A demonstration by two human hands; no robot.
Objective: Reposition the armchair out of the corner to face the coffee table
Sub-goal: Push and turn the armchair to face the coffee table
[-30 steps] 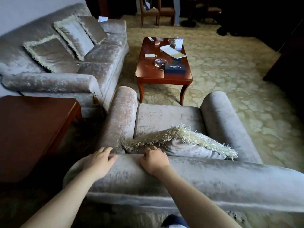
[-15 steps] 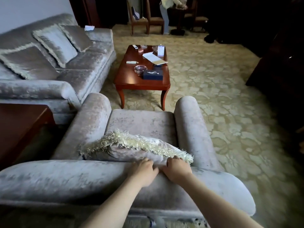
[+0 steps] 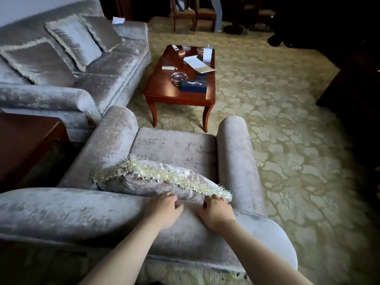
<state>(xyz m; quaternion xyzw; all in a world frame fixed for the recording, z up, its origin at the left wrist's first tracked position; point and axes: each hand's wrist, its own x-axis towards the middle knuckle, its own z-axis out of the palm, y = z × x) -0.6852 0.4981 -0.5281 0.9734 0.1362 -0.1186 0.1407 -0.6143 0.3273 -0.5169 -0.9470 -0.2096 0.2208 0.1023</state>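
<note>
Grip of left hand (image 3: 162,210) and right hand (image 3: 217,214) on armchair (image 3: 174,145) back — farther apart than before

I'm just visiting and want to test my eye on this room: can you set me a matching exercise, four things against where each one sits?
1 fringed cushion
2 glass ashtray
3 white paper
4 left hand

A on the coffee table
B on the back of the armchair
C on the far arm of the sofa
D on the armchair seat

Pairs: 1-D, 2-A, 3-C, 4-B
</note>
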